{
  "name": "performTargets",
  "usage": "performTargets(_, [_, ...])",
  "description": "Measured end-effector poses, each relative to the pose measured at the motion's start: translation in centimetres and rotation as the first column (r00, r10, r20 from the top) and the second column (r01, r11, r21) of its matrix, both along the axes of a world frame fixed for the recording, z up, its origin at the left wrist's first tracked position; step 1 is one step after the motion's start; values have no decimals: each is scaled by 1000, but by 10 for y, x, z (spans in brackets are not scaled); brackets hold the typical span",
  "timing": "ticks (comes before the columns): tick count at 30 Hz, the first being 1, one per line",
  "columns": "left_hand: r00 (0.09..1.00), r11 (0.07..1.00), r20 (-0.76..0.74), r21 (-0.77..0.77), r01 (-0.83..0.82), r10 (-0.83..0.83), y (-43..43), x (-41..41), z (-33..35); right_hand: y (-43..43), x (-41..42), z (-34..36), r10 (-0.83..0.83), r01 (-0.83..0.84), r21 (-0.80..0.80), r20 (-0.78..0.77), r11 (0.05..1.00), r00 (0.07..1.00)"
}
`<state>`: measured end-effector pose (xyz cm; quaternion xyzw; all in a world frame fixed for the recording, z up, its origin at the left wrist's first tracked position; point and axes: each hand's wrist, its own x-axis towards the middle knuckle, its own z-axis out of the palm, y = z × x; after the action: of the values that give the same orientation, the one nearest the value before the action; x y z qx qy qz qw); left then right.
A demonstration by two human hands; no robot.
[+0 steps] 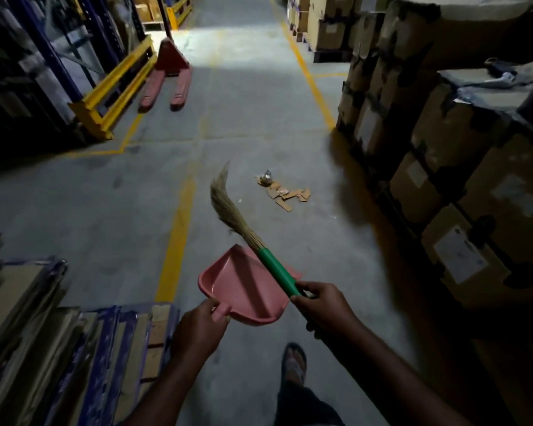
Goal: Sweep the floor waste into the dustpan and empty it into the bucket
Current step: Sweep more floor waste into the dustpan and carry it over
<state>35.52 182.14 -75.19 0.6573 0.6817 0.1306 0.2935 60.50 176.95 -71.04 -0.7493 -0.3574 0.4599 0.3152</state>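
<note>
My left hand (197, 329) grips the dustpan (243, 290); my right hand (323, 305) grips the broom (276, 269). The cardboard waste (285, 193) lies ahead, slightly right, nearer the broom side.

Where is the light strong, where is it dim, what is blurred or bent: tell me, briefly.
Head view: brightest on the far aisle floor by the red pallet truck; stacked cartons on the right and racking on the left sit in deep shadow; cardboard scraps dim but legible; broom bristles slightly soft; wide-angle distortion curves the yellow floor lines.
</note>
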Motion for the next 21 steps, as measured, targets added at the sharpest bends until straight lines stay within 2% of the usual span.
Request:
performTargets(7, [999,997,-42,-79,-12,9,146,35,-30,177,41,-42,131,-132,-77,-13,988,991])
performTargets(14, [993,988,-109,-151,17,-34,287,84,-40,341,89,-43,262,-251,-198,34,948,964])
performTargets(21, [994,970,-88,-239,37,-60,412,121,-77,471,114,-78,277,-252,-282,50,926,960])
